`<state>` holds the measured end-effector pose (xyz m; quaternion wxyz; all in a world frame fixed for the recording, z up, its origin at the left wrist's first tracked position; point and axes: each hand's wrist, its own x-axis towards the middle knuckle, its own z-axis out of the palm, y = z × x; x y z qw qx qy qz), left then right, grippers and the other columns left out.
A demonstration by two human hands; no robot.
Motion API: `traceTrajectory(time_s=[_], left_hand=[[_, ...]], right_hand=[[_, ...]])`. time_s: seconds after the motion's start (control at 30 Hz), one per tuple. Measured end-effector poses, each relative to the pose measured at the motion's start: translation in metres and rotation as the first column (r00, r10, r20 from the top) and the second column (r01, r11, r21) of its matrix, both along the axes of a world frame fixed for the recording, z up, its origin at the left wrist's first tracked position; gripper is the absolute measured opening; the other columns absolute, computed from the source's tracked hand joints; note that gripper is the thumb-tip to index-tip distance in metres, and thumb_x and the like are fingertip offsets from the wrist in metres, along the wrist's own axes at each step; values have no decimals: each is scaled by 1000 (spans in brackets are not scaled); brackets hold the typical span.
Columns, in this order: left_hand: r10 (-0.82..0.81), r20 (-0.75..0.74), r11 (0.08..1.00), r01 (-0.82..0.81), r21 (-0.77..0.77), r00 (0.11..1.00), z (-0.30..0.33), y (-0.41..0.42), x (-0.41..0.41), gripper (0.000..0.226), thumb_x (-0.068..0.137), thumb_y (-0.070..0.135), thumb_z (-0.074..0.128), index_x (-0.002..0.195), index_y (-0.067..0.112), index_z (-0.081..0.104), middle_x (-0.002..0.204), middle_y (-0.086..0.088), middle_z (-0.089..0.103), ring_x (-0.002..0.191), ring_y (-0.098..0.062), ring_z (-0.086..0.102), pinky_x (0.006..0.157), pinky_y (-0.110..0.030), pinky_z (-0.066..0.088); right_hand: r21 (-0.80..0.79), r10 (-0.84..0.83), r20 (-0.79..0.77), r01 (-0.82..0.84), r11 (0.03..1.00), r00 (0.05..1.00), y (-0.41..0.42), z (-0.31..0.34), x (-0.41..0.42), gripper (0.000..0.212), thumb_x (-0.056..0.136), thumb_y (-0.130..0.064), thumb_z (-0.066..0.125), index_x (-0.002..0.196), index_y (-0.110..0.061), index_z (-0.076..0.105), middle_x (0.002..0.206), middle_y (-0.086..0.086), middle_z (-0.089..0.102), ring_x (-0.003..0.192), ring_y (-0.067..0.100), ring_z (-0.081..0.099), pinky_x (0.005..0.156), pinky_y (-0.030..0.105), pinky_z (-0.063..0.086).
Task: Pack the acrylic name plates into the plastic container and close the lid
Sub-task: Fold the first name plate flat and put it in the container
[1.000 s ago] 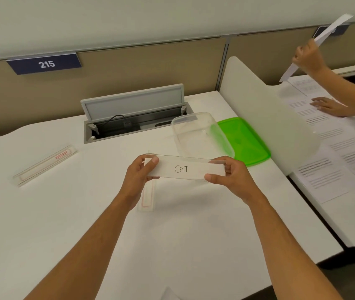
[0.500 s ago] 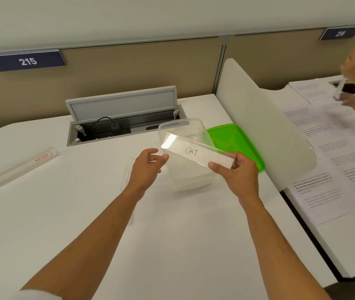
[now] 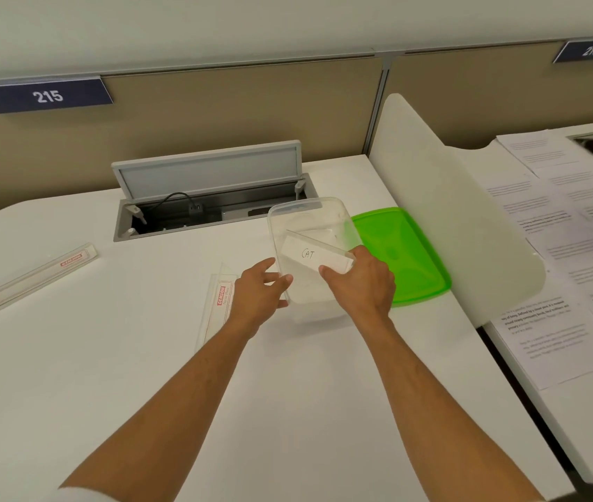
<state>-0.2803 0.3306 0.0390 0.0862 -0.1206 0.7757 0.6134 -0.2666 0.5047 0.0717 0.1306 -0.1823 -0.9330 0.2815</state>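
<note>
Inside clear container [image 3: 309, 211], tilted "CAT" plate [image 3: 315, 254], pinched by right hand [image 3: 362, 284]; left hand [image 3: 259, 293] relaxed at nine o'clock.

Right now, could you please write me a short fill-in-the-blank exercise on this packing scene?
1. The name plate going into the clear container has ___ handwritten on it.
2. The lid lying right of the container is ___ in colour.
3. The right hand grips the plate; the left hand touches the ___.

Missing words: CAT; green; container

Bright even light, soft shadows, warped edges
</note>
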Motion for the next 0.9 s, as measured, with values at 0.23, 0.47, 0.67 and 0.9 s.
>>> traceTrajectory(time_s=[0.23,0.47,0.67,0.9], left_hand=[[1,18,999,-2,45,1000,1,1,2,63,87,24,72,144,16,45,125,-10,64,101,-25,65,61,-28,61],[-3,-14,1000,3,-2,1000,1,2,2,64,88,23,71,145,14,44,127,-10,63,83,-17,66,58,-34,62],[-8,-27,999,7,-36,1000,1,2,2,64,88,24,72,145,15,44,128,-8,63,73,-7,65,55,-29,61],[-11,-32,997,9,-77,999,2,-1,3,63,86,30,73,142,14,48,123,-9,66,87,-19,68,62,-31,62]], right_hand=[[118,66,206,-91,989,976,-17,-17,-12,57,74,-59,69,105,-12,58,103,12,68,94,36,63,70,37,47],[115,182,444,-257,959,877,-21,-18,-27,63,73,-61,71,113,-14,57,113,9,63,100,30,61,67,33,43],[90,262,552,-369,925,791,-23,-19,-30,59,81,-67,57,110,-16,59,111,7,64,97,29,61,71,34,44],[92,282,533,-386,918,797,-21,-15,-27,48,87,-57,56,114,-18,61,115,6,65,101,28,61,77,34,45]])
